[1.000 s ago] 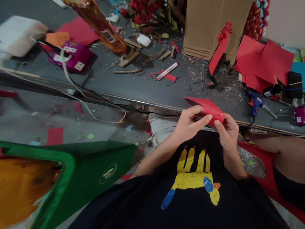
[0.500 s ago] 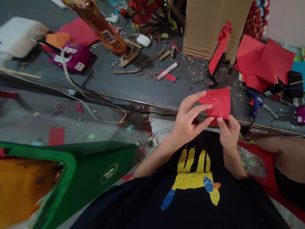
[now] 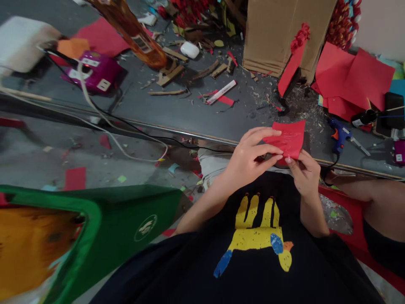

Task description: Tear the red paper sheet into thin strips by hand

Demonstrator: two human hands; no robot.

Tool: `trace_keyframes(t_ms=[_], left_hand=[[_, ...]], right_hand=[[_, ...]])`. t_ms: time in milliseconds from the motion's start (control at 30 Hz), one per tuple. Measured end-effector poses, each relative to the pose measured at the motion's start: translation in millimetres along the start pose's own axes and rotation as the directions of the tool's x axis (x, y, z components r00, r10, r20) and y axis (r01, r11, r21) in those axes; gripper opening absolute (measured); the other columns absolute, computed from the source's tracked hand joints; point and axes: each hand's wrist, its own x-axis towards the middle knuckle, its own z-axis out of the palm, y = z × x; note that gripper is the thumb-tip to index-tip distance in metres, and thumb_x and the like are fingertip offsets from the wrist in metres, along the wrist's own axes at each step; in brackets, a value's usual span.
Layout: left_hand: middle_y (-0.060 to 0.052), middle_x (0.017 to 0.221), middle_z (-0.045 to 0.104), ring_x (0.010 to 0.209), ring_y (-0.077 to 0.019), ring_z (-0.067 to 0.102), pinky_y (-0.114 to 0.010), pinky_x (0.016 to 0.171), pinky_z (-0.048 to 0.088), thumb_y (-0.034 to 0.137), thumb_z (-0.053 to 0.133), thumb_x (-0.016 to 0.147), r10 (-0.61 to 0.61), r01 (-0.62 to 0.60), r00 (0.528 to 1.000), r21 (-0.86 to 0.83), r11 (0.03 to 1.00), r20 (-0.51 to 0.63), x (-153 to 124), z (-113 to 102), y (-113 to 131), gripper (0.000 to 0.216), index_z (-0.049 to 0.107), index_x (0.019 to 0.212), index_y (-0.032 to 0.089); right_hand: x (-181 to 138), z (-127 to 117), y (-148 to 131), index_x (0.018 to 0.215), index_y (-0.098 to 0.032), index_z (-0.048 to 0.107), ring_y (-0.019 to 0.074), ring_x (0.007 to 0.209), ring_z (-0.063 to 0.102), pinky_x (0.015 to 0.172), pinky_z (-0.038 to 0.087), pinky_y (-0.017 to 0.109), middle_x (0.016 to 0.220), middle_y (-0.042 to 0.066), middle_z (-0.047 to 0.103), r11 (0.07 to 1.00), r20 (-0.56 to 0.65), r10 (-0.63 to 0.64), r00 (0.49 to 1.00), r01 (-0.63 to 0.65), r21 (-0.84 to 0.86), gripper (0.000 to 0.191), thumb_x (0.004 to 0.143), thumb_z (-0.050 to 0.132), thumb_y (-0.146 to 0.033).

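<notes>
Over the table's front edge, both my hands hold a small red paper (image 3: 289, 137) with shiny streaks across its face. My left hand (image 3: 249, 154) comes from the left, its fingers on the paper's left side and the thumb at the lower edge. From below right, my right hand (image 3: 305, 171) pinches the lower right part between thumb and fingers. Beyond the paper, a red paper strip with a crinkled red top (image 3: 292, 63) leans against a cardboard box (image 3: 284, 38). A blue glue gun (image 3: 340, 135) lies right of my hands.
Red sheets (image 3: 351, 80) lie at the right of the table (image 3: 177, 116). A white marker (image 3: 222, 92), an amber bottle (image 3: 145, 46) and a purple power socket block (image 3: 95, 74) are further left. A green bin (image 3: 133, 215) stands at my left; a person's leg (image 3: 357, 185) is at my right.
My left fingers have drawn closer together against the paper. The red paper has tilted and its lower edge has curled towards my thumbs.
</notes>
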Motion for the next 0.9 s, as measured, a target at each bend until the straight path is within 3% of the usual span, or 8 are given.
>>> trace_keyframes(t_ms=[267,433,600,767,900], left_hand=[[-0.008,0.108,0.070,0.103,-0.0199,0.061,-0.040,0.091,0.055,0.016,0.071,0.081,0.157,-0.139,0.981,0.150,0.979,-0.117,-2,4,2,0.009,0.069,0.089,0.019],[-0.005,0.099,0.072,0.092,-0.0178,0.062,-0.036,0.084,0.056,0.018,0.071,0.081,0.243,-0.196,0.955,0.253,0.947,-0.169,-2,4,3,0.010,0.069,0.091,0.020],[-0.003,0.086,0.072,0.078,-0.0139,0.062,-0.028,0.076,0.055,0.017,0.070,0.083,0.228,-0.180,0.957,0.244,0.953,-0.182,-1,5,5,0.006,0.065,0.086,0.017],[-0.003,0.086,0.072,0.077,-0.0138,0.063,-0.028,0.074,0.054,0.018,0.067,0.086,0.222,-0.184,0.963,0.229,0.956,-0.151,-2,5,5,0.004,0.063,0.087,0.017],[-0.003,0.085,0.073,0.076,-0.0150,0.063,-0.029,0.073,0.053,0.019,0.067,0.085,0.214,-0.176,0.966,0.235,0.956,-0.148,-4,4,5,0.005,0.063,0.087,0.017]], right_hand=[[-3,5,-8,0.081,-0.021,0.072,0.0107,0.060,0.058,0.058,0.048,0.024,0.068,-0.002,0.067,0.992,-0.099,0.110,0.989,-0.115,-0.047,0.013,0.085,0.063,-0.029],[-3,10,-11,0.085,-0.023,0.074,0.0102,0.063,0.064,0.060,0.052,0.022,0.076,-0.002,0.073,0.987,-0.157,0.154,0.975,-0.146,0.059,0.008,0.082,0.068,-0.026],[-2,15,-15,0.082,-0.024,0.076,0.0097,0.061,0.063,0.057,0.052,0.021,0.071,-0.003,0.074,0.973,-0.187,0.209,0.960,-0.185,0.138,0.007,0.078,0.071,-0.027],[0,20,-13,0.081,-0.025,0.077,0.0092,0.059,0.060,0.056,0.050,0.021,0.068,-0.004,0.072,0.945,-0.135,0.280,0.950,-0.249,0.211,0.008,0.078,0.070,-0.029],[0,22,-12,0.079,-0.025,0.077,0.0091,0.057,0.059,0.057,0.050,0.022,0.066,-0.004,0.070,0.928,-0.173,0.328,0.929,-0.282,0.244,0.010,0.078,0.070,-0.031]])
